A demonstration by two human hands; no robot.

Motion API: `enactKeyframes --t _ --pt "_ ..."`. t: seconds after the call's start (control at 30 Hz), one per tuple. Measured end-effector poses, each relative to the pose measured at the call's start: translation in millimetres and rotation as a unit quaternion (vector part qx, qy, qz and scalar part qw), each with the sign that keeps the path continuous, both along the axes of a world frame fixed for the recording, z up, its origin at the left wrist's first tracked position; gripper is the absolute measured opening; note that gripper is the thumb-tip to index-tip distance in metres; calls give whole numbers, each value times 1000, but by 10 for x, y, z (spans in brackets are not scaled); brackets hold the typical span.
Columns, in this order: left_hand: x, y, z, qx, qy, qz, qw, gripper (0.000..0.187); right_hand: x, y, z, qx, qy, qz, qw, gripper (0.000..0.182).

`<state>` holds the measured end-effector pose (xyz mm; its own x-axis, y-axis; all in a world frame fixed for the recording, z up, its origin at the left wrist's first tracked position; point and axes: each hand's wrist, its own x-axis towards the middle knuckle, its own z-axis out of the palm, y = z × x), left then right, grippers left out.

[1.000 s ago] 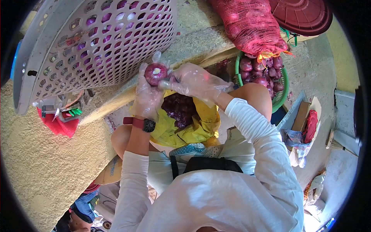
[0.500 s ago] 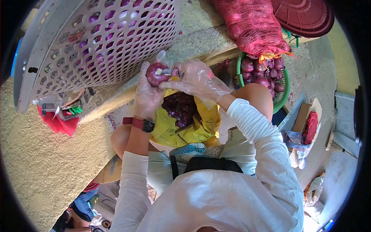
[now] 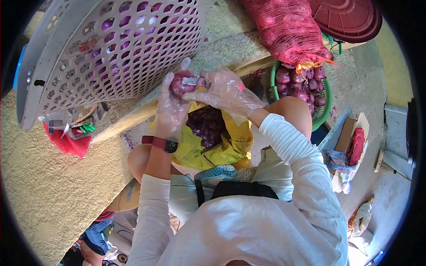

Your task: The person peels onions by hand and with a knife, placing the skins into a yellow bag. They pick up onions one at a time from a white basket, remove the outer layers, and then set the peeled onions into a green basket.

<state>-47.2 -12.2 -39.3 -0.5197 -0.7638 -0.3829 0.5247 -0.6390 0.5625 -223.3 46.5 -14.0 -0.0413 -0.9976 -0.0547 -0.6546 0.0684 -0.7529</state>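
My left hand (image 3: 171, 108), in a clear plastic glove, is closed around a red onion (image 3: 178, 88). My right hand (image 3: 230, 92), gloved the same way, grips a small knife whose short blade (image 3: 190, 81) lies against the onion's upper side. The knife's handle is mostly hidden by my fingers. Below both hands, between my legs, a yellow sack (image 3: 191, 148) stands open with dark red onion skins (image 3: 206, 126) inside.
A tall grey perforated basket (image 3: 133, 57) of onions leans at upper left. At upper right are a red mesh sack (image 3: 286, 31), a dark red lid (image 3: 350, 17) and a green basket (image 3: 327, 104) of onions. A cardboard box (image 3: 346, 135) sits at right.
The onion has turned in my left hand, so its pale cut end no longer faces up. The blade now shows more of its flat side. Both hands stay in nearly the same place.
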Motion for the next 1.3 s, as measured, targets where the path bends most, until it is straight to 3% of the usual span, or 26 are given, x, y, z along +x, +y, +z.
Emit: enactKeyframes --t 0.23,0.43,0.5,0.63,0.8,1.0,1.2,1.3 --pt "26 39 63 41 51 -6 998 53 -5 10 121 -10 11 -2 1000 60" --pt "-52 11 -34 4 3 60 998 53 -24 4 44 -13 4 7 1000 64" --pt "-41 -24 -21 41 -1 93 995 49 -18 -6 38 -18 1 4 1000 64" --pt "24 -10 17 -14 12 34 999 45 -2 7 16 -3 -12 3 1000 61" --pt "-58 18 -77 40 17 128 991 43 -4 2 -61 -9 -27 17 999 59" --pt "-1 -34 -168 121 39 113 985 38 0 -6 -69 -25 15 28 999 58" --pt "-3 -25 -162 78 120 86 986 39 11 8 -65 -28 17 25 999 61" --pt "-26 -32 -176 71 70 121 988 39 28 7 -48 -17 2 25 1000 60"
